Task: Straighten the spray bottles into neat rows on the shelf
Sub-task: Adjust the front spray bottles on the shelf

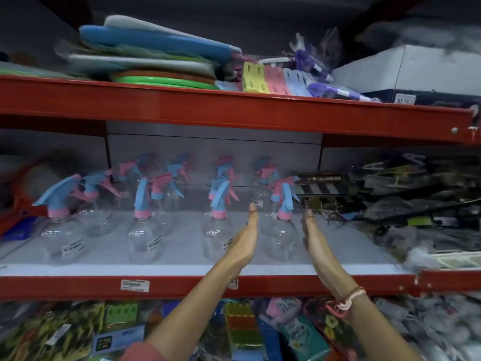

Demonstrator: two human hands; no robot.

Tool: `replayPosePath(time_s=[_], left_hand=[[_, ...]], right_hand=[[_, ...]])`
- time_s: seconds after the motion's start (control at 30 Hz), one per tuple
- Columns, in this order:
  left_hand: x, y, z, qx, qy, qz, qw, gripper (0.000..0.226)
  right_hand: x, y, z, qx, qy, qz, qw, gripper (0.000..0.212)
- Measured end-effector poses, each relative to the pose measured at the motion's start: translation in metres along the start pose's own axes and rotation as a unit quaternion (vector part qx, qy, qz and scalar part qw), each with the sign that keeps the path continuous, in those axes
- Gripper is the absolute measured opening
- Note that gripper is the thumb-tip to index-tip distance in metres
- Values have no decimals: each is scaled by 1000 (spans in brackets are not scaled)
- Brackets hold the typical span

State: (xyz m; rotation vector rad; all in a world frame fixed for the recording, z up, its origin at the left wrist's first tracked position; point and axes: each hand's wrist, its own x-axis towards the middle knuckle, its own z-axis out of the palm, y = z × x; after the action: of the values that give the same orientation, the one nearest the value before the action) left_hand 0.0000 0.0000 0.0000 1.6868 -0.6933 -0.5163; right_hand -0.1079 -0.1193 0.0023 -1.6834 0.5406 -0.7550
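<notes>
Several clear spray bottles with pink and blue trigger heads stand in rows on the white middle shelf (182,268). In the front row are a far-left bottle (61,238), a second bottle (143,235), a third bottle (217,235) and a right-end bottle (281,238). My left hand (244,238) is flat, fingers straight, on the left side of the right-end bottle. My right hand (313,238) is flat on that bottle's right side. Both palms face the bottle; whether they touch it I cannot tell. More bottles stand behind, blurred.
A red shelf beam (234,110) runs overhead, with stacked boards and coloured packs on top. Dark packaged goods (416,199) crowd the shelf right of the bottles. A red front rail (78,286) carries a price tag. Packaged items fill the shelf below.
</notes>
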Motion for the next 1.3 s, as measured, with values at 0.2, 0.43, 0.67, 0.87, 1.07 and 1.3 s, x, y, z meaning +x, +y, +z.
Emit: replayPosePath(time_s=[0.2,0.43,0.67,0.87,1.07,1.3], left_hand=[[-6,3,18,-65,-67,-1,996,128],[-27,4,14,-42,-92,19,995,84],[-46,4,19,-24,-106,44,993,68],[-61,5,19,-24,-79,36,996,105],[-71,-3,-2,-70,189,181,963,61],[-57,-16,-48,-9,373,155,915,51]], right_hand=[[-4,3,-6,45,-108,44,992,70],[-14,15,-31,55,-132,58,988,85],[-32,14,-38,58,-146,53,986,84],[-44,17,-36,-14,-61,13,998,86],[-71,4,-4,3,94,-224,970,39],[-44,1,60,-3,-102,-120,987,78]])
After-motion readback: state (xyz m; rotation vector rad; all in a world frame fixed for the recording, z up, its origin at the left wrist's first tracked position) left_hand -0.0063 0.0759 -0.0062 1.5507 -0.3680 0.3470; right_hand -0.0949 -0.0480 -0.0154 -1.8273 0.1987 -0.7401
